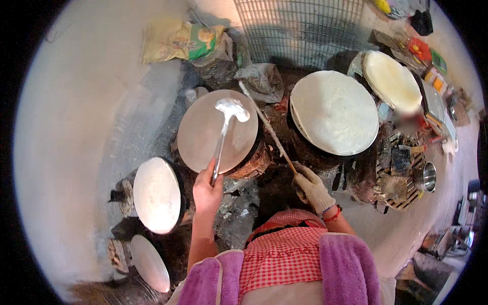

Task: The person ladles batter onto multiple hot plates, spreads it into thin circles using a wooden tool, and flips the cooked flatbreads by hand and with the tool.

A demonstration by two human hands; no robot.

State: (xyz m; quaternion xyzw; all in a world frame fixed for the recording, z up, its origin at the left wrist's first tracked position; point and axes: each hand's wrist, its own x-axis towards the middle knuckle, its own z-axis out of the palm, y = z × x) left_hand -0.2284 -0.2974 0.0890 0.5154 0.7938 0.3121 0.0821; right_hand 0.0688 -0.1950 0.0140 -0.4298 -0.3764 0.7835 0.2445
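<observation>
My left hand [207, 188] is bare and closed round the handle of a metal ladle [221, 141]. The ladle's head is over a round grey-brown griddle [201, 134], with wet white batter [234, 108] on it and around it. Whether the head touches the surface I cannot tell. My right hand [311, 188], in a cream knitted glove, is shut on a long thin stick [268, 127], its far part coated pale. The stick slants up and left past the griddle's right edge.
Pale batter sheets cover a griddle [335, 112] to the right and another griddle [158, 195] at left. A bare round griddle [150, 263] is at lower left. A stack of pale pancakes [392, 81] sits far right, near a metal bowl [427, 176]. Behind are a sack [170, 43] and a wire grid [305, 30].
</observation>
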